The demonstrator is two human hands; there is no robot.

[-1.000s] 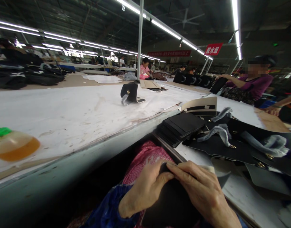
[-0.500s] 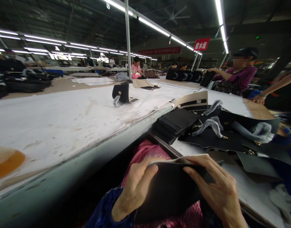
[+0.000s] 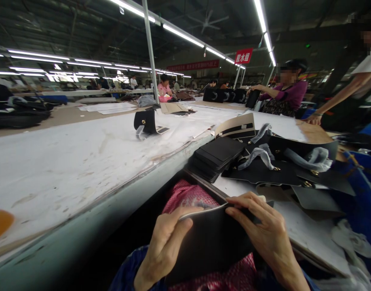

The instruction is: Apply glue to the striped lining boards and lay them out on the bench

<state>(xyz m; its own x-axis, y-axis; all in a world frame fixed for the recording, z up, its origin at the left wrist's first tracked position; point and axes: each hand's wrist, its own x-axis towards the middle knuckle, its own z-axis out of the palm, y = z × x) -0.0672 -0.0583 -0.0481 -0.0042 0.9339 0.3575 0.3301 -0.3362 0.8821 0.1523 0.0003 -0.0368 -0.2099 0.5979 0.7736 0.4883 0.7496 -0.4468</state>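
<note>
A black leather-like panel with a pale edge [image 3: 209,238] is held above my lap between both hands. My left hand [image 3: 167,238] grips its left side, thumb on the dark face and fingers behind the top edge. Closer to the top right corner, my right hand [image 3: 261,226] pinches the edge between thumb and fingertips. The panel's lower part rests over a red-and-white checked apron [image 3: 185,194]. Just beyond the hands lies a stack of black panels [image 3: 218,155], beside black bag pieces [image 3: 261,171] with gold fittings and plastic-wrapped handles.
A long white-covered table [image 3: 82,161] runs along the left, bearing a black bag flap piece [image 3: 146,121]. An orange-banded object [image 3: 0,224] sits at its left edge. A blue bin [image 3: 361,169] stands at right. Co-workers, one in a purple top [image 3: 288,95], stand at the back right.
My right hand has slid left along the panel's top edge, nearer to my left hand, and now pinches it. The view has turned slightly right, bringing another person further into sight.
</note>
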